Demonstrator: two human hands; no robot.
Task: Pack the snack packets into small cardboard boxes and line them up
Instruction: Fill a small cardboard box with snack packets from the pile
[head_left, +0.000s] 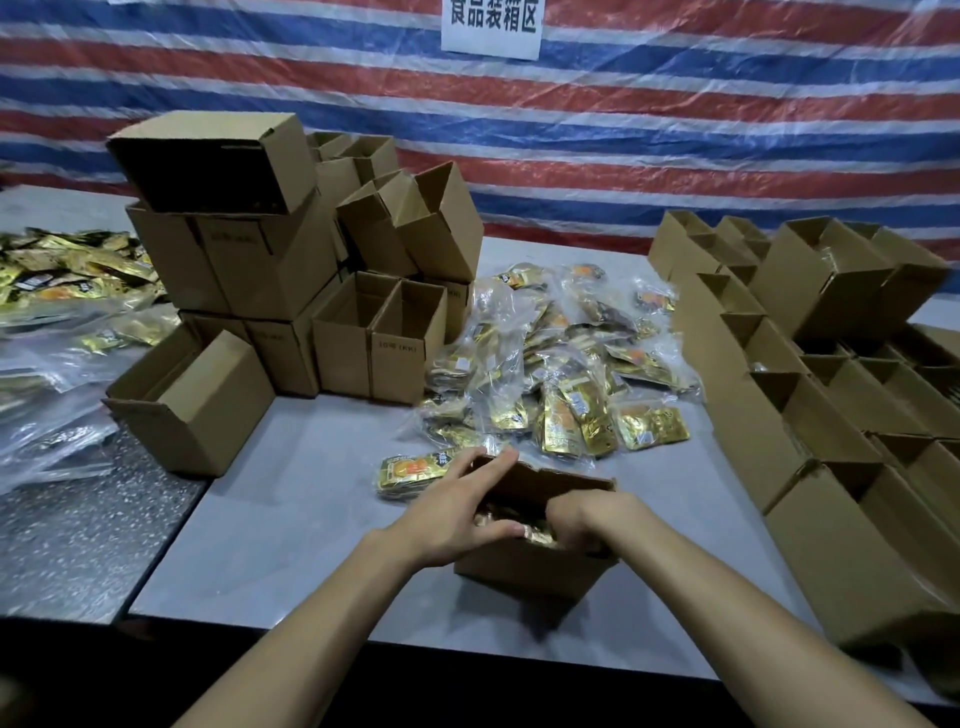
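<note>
A white sign (491, 23) on the striped tarp (675, 130) reads "食品装箱区"; one cardboard box (397, 358) is printed "10号 (KK)".

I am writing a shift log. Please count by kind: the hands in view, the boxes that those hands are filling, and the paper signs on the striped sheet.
Hands: 2, left hand and right hand
Box being filled: 1
Paper sign: 1
Total: 4

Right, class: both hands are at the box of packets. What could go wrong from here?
1. The right hand grips packets that sit near the rim of the box; forcing them in might crush them or split the cardboard.
2. The stack of empty boxes on the left leans; a bump could topple it onto the loose pile.
</note>
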